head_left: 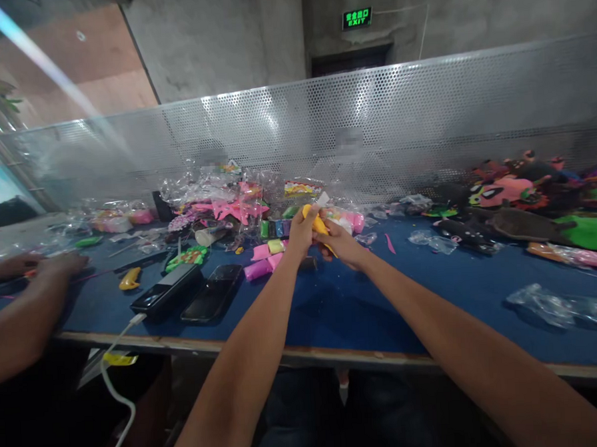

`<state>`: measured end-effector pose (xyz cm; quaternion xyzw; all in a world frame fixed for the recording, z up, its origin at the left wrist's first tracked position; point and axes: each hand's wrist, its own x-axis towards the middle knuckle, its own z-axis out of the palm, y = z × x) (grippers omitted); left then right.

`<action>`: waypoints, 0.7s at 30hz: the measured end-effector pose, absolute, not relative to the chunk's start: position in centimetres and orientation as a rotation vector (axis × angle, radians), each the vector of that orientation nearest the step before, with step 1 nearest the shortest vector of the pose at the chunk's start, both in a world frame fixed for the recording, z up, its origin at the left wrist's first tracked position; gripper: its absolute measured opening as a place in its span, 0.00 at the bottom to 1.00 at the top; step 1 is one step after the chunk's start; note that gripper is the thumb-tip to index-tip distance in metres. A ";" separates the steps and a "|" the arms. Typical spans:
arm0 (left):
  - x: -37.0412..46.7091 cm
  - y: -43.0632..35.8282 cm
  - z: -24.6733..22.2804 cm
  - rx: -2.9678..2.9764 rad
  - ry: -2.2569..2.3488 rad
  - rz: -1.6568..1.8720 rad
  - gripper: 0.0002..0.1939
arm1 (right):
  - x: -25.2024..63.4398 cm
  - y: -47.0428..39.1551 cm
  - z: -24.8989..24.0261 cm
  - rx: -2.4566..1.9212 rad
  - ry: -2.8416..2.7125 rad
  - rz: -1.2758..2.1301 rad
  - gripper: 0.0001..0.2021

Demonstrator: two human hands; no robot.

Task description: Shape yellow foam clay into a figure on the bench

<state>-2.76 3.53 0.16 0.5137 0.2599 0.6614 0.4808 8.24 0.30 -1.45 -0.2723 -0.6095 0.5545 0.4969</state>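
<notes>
Over the middle of the table, my left hand (pixel 300 235) and my right hand (pixel 343 242) are closed together on a long yellow-orange piece (pixel 316 224). It looks smooth, but its exact kind cannot be made out. A small white strip (pixel 323 199) sticks up at its top end; whether it is attached I cannot tell. The fingers hide much of the piece. Just left of my hands lie pink and purple rolls (pixel 261 268) and a row of small dark-coloured packs (pixel 279 228). Behind my right hand is a pink-and-white wrapped item (pixel 351 219).
A smartphone (pixel 215 293) and a cabled power bank (pixel 166 288) lie left on the blue table (pixel 353 320). A co-worker's hands (pixel 55 266) are at far left. Clear wrappers and pink pieces (pixel 238 210) pile up behind. Colourful toys (pixel 507 196) heap at right, before a perforated metal screen (pixel 293 127).
</notes>
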 end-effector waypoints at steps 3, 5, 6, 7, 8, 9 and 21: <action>-3.0 3.2 0.5 1.186 0.511 1.520 0.20 | 8.9 0.0 -0.8 -0.618 -1.446 1.543 0.14; -3.1 3.0 0.6 1.184 0.473 1.398 0.23 | 9.3 -0.1 -0.6 -0.568 -1.442 1.691 0.11; -3.1 2.9 0.6 1.192 0.475 1.357 0.24 | 9.5 0.0 -0.5 -0.544 -1.440 1.753 0.10; -3.0 2.8 0.5 1.204 0.480 1.334 0.24 | 9.7 0.1 -0.5 -0.527 -1.434 1.799 0.09; -3.0 2.8 0.5 1.215 0.484 1.327 0.24 | 9.9 0.1 -0.5 -0.519 -1.424 1.832 0.09; -3.0 2.9 0.4 1.218 0.484 1.333 0.24 | 10.0 0.2 -0.5 -0.514 -1.413 1.856 0.09; -2.9 2.9 -0.2 1.267 0.535 1.320 0.23 | 10.2 0.2 -0.4 -0.540 -1.366 1.884 0.09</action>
